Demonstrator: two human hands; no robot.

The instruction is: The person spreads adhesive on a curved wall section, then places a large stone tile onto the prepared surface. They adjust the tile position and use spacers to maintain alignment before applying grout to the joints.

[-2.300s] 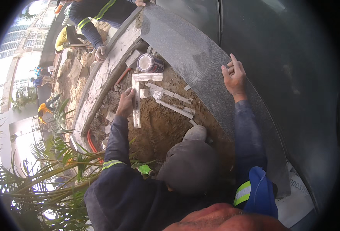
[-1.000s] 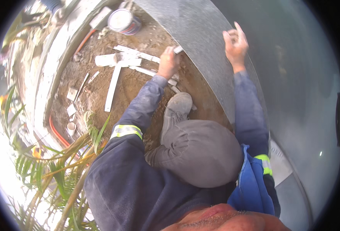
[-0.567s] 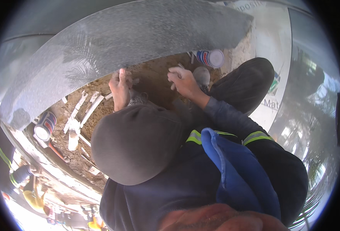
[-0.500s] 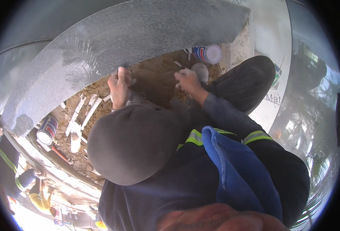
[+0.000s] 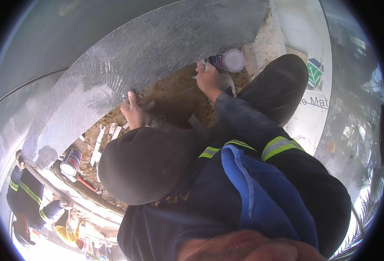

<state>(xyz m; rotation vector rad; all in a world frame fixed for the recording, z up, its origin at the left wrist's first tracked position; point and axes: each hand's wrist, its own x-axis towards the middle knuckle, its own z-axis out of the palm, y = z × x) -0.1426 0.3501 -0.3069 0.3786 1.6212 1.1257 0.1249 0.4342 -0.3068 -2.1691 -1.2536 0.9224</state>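
Note:
A large grey speckled stone slab [image 5: 157, 48] curves across the space in front of me, its near edge raised over sandy ground. My left hand [image 5: 133, 112] is closed on that edge, thumb on top and fingers underneath, partly hidden. My right hand [image 5: 208, 79] is closed at the same edge further right, beside a blue and white can [image 5: 228, 60]; its fingertips are partly hidden. A whitish cup-like thing [image 5: 228, 82] sits just behind its wrist.
My bent knee [image 5: 283, 82] is at right, by a white printed panel [image 5: 307, 126]. At left lie another can [image 5: 71, 162], pale strips [image 5: 97, 143] and a red-handled tool [image 5: 87, 185]. A co-worker's hand [image 5: 19, 159] touches the slab's far-left end.
My right hand has moved up from over the ground to the slab's edge. My left hand stays on the edge. The whole view has shifted slightly.

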